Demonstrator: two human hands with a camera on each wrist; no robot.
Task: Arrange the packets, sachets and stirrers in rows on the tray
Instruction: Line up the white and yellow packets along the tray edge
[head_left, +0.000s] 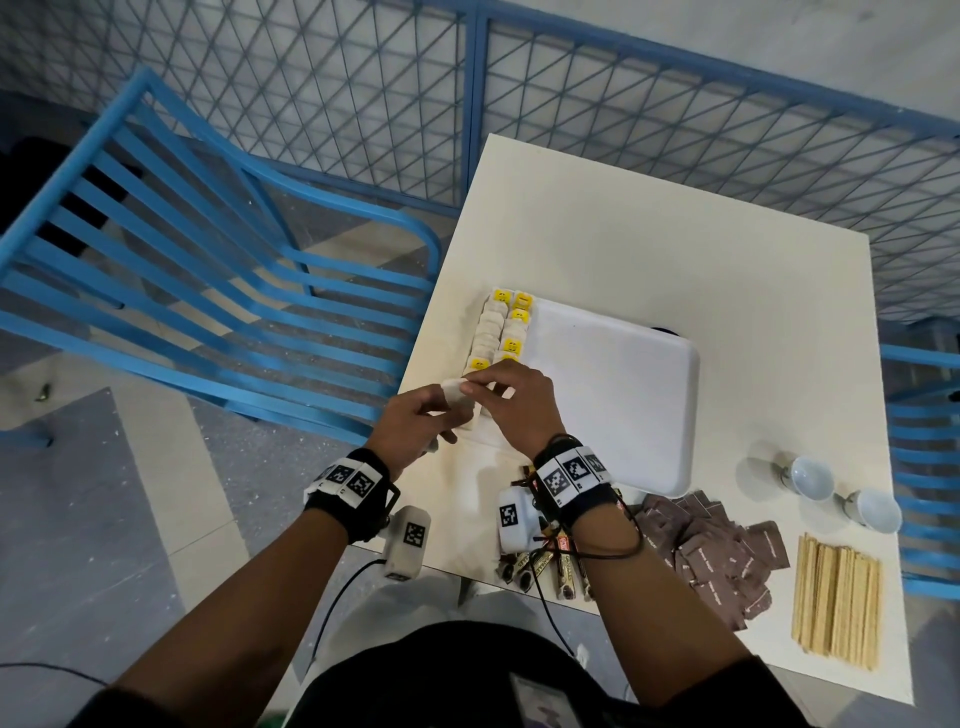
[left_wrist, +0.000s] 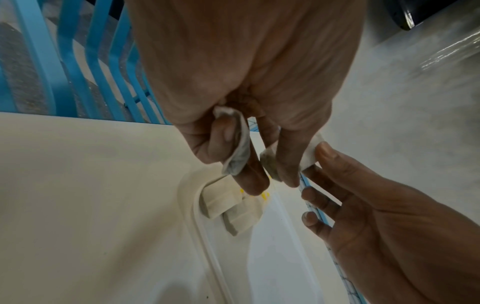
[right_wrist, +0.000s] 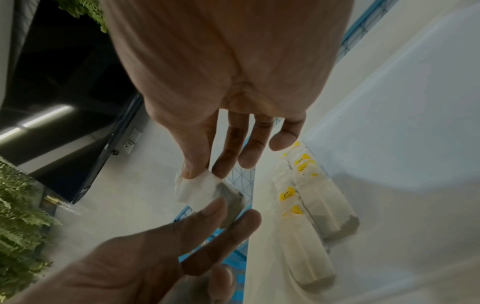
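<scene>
A white tray (head_left: 613, 395) lies on the cream table (head_left: 675, 249). Along its left side lie two rows of tea bags (head_left: 501, 332) with yellow tags. Over the tray's near left corner my hands meet. In my left hand (head_left: 415, 415) I hold a few white tea bags (left_wrist: 237, 148). My right hand (head_left: 498, 395) pinches one tea bag (right_wrist: 200, 189) between thumb and forefinger while left fingers (right_wrist: 207, 216) still touch it. Coffee stick packets (head_left: 545, 566), brown sachets (head_left: 717, 551) and wooden stirrers (head_left: 836, 597) lie along the table's near edge.
Two small white cups (head_left: 810, 478) stand right of the tray. A blue slatted chair (head_left: 208, 286) is left of the table, and a blue mesh fence (head_left: 675, 104) runs behind it. Most of the tray's floor is bare.
</scene>
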